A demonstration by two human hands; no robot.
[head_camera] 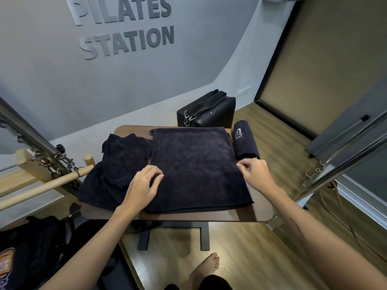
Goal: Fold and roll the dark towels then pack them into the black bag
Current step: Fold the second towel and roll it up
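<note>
A dark towel (196, 168) lies flat, folded into a rectangle, on a small brown table (209, 216). My left hand (144, 185) rests on its left edge with the fingers curled onto the cloth. At the right edge, my right hand (254, 172) pinches the cloth. A rolled dark towel (246, 141) with a pale logo lies just right of the flat one. A heap of loose dark towels (117, 164) sits at the table's left. A black bag (37, 256) stands on the floor at the lower left.
A black box (211, 116) with straps and metal clips stands behind the table. To the left are a wooden bar (41, 189) with springs and chains. A grey wall is behind, a dark door frame at the right. My bare foot (206, 268) is on the wooden floor.
</note>
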